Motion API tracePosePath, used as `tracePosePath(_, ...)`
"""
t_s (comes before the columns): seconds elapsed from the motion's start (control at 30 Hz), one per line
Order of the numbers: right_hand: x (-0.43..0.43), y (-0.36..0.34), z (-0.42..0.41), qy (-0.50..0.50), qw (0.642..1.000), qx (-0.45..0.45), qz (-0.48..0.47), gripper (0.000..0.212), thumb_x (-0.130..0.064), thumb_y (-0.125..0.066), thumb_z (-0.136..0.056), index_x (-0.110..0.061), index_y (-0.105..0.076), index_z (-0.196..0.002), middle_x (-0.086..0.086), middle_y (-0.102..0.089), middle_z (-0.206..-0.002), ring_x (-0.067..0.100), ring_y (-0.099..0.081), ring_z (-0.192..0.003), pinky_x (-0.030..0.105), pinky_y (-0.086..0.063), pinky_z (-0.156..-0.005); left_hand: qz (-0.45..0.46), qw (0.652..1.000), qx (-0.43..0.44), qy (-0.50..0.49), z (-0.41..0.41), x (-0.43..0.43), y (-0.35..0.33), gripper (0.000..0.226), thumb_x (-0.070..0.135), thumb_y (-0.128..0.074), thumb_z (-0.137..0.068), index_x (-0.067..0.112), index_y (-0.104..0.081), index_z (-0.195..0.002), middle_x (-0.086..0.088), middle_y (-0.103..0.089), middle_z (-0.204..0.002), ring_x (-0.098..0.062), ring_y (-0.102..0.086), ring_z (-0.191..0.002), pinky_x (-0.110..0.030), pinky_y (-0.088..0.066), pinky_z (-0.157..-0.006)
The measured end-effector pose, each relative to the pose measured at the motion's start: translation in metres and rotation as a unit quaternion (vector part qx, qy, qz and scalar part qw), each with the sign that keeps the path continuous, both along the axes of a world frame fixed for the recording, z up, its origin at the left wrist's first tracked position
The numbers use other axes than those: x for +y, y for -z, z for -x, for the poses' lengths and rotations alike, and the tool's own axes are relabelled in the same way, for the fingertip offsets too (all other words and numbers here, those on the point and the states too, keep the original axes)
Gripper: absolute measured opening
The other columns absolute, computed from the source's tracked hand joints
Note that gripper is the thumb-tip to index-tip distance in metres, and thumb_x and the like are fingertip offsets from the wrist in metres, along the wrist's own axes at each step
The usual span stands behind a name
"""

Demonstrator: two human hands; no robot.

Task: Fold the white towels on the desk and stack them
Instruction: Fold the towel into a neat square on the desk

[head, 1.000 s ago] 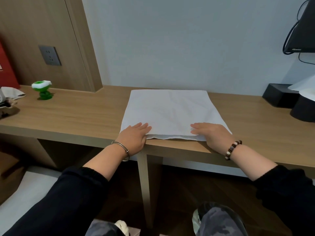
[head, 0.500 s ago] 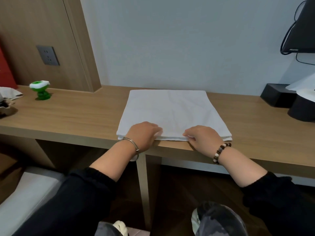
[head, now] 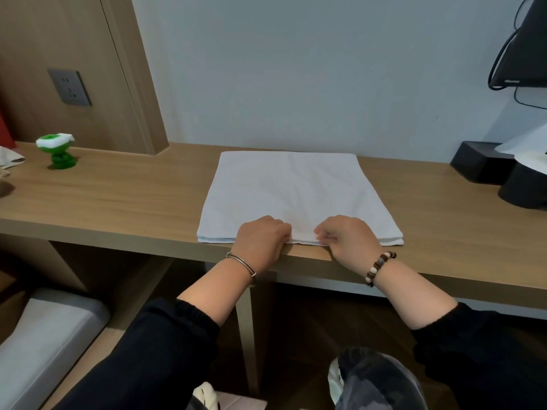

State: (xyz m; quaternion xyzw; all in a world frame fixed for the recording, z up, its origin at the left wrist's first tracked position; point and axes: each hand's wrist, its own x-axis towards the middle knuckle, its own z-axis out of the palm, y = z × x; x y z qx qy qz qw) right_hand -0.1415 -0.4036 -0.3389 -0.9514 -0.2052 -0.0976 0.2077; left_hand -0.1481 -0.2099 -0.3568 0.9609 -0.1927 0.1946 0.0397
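A white towel (head: 299,190), folded into a flat layered rectangle, lies on the wooden desk (head: 133,199) against the wall, its near edge at the desk's front edge. My left hand (head: 262,239) sits on the middle of that near edge with fingers curled, gripping the towel's layers. Close beside it, my right hand (head: 346,239) pinches the same edge between thumb and fingers. The two hands are almost touching.
A small green and white toy (head: 57,150) stands at the desk's left. Black boxes (head: 500,176) with white paper sit at the far right under a dark monitor (head: 521,45). A wall socket (head: 69,87) is on the wood panel. A grey cushion (head: 38,341) lies below left.
Both hands have slid inward along the towel's near edge from its corners to the middle. Their flat fingers have curled onto the edge.
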Motion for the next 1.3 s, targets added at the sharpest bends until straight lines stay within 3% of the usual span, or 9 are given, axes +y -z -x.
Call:
tracePosePath(0.33, 0.001, 0.000, 0.010, -0.023, 0.994, -0.045, 0.097, 0.019, -0.016, -0.052, -0.093, -0.015, -0.067, -0.105, 0.001, -0.064, -0.105, 0.018, -0.054, -0.100, 0.030, -0.048, -0.081, -0.155, 0.986, 0.018, 0.060, 0.006, 0.002, -0.020, 0.017, 0.007, -0.043, -0.092, 0.015, -0.054, -0.102, -0.004, -0.054, -0.102, -0.021, -0.047, -0.095, -0.030, -0.032, -0.056)
tracePosePath(0.53, -0.001, 0.003, 0.010, -0.045, 0.986, -0.081, 0.137, 0.015, -0.017, -0.052, -0.095, -0.016, -0.066, -0.097, -0.002, -0.058, -0.100, 0.017, -0.049, -0.096, 0.022, -0.029, -0.066, -0.195, 0.979, 0.037, 0.050, 0.010, -0.002, -0.024, 0.014, 0.012, -0.046, -0.094, 0.015, -0.055, -0.105, -0.002, -0.052, -0.102, -0.018, -0.044, -0.088, -0.028, -0.041, -0.060)
tracePosePath(0.67, -0.008, 0.003, 0.010, -0.044, 0.999, -0.024, 0.022, 0.020, -0.016, -0.055, -0.094, -0.011, -0.073, -0.102, 0.002, -0.058, -0.098, 0.018, -0.050, -0.095, 0.024, -0.037, -0.075, -0.143, 0.989, 0.017, 0.018, 0.011, -0.011, -0.021, 0.017, 0.031, -0.040, -0.096, 0.019, -0.048, -0.087, 0.002, -0.045, -0.085, -0.015, -0.031, -0.072, -0.029, -0.033, -0.055)
tracePosePath(0.77, -0.015, 0.003, 0.011, -0.032, 0.998, 0.024, -0.055, 0.023, -0.007, -0.054, -0.093, -0.015, -0.074, -0.103, -0.001, -0.062, -0.101, 0.013, -0.053, -0.097, 0.023, -0.042, -0.087, -0.064, 0.998, 0.014, -0.012, 0.005, -0.023, -0.018, 0.022, 0.037, -0.036, -0.097, 0.020, -0.043, -0.085, 0.000, -0.052, -0.088, -0.016, -0.038, -0.076, -0.030, -0.035, -0.059)
tracePosePath(0.87, -0.022, 0.001, 0.010, 0.007, 0.981, 0.063, -0.184, 0.023, -0.005, -0.055, -0.092, -0.017, -0.074, -0.098, -0.010, -0.067, -0.097, 0.004, -0.058, -0.095, 0.008, -0.040, -0.084, 0.013, 0.999, 0.021, -0.029, -0.007, -0.033, -0.012, 0.029, 0.033, -0.035, -0.099, 0.016, -0.053, -0.114, -0.005, -0.056, -0.119, -0.023, -0.048, -0.108, -0.035, -0.044, -0.086)
tracePosePath(1.0, -0.044, -0.003, 0.000, 0.142, 0.945, 0.007, -0.294, 0.023, -0.001, -0.055, -0.088, -0.016, -0.073, -0.087, -0.003, -0.070, -0.090, 0.008, -0.061, -0.083, 0.007, -0.043, -0.070, 0.018, 0.991, 0.129, -0.041, -0.015, -0.040, -0.003, 0.049, 0.038, -0.024, -0.101, 0.024, -0.021, -0.148, -0.003, -0.018, -0.157, -0.024, -0.014, -0.144, -0.046, -0.017, -0.115)
tracePosePath(1.13, -0.082, -0.009, -0.015, 0.322, 0.942, 0.030, -0.092, 0.030, -0.022, -0.050, -0.093, -0.012, -0.061, -0.067, 0.007, -0.061, -0.070, 0.023, -0.053, -0.064, 0.028, -0.041, -0.059, -0.020, 0.989, 0.134, -0.060, -0.016, -0.041, 0.004, 0.050, 0.040, -0.015, -0.100, 0.028, -0.016, -0.149, -0.001, -0.010, -0.159, -0.023, -0.003, -0.146, -0.048, -0.009, -0.116)
tracePosePath(1.2, -0.091, -0.013, -0.020, 0.332, 0.936, 0.105, -0.047, 0.045, -0.032, -0.050, -0.093, -0.010, -0.046, -0.053, 0.005, -0.044, -0.052, 0.022, -0.040, -0.048, 0.027, -0.032, -0.049, -0.024, 0.989, 0.133, -0.066, -0.016, -0.043, 0.004, 0.050, 0.039, -0.014, -0.100, 0.029, -0.016, -0.149, -0.001, -0.009, -0.159, -0.023, -0.003, -0.146, -0.049, -0.008, -0.116)
tracePosePath(1.3, -0.093, -0.022, -0.022, 0.312, 0.931, 0.183, -0.052, 0.048, -0.036, -0.050, -0.093, -0.010, -0.039, -0.054, 0.005, -0.036, -0.051, 0.021, -0.036, -0.046, 0.026, -0.028, -0.047, -0.029, 0.988, 0.136, -0.068, -0.016, -0.044, 0.004, 0.051, 0.039, -0.014, -0.100, 0.029, -0.015, -0.149, -0.001, -0.008, -0.159, -0.023, -0.002, -0.146, -0.051, -0.008, -0.116)
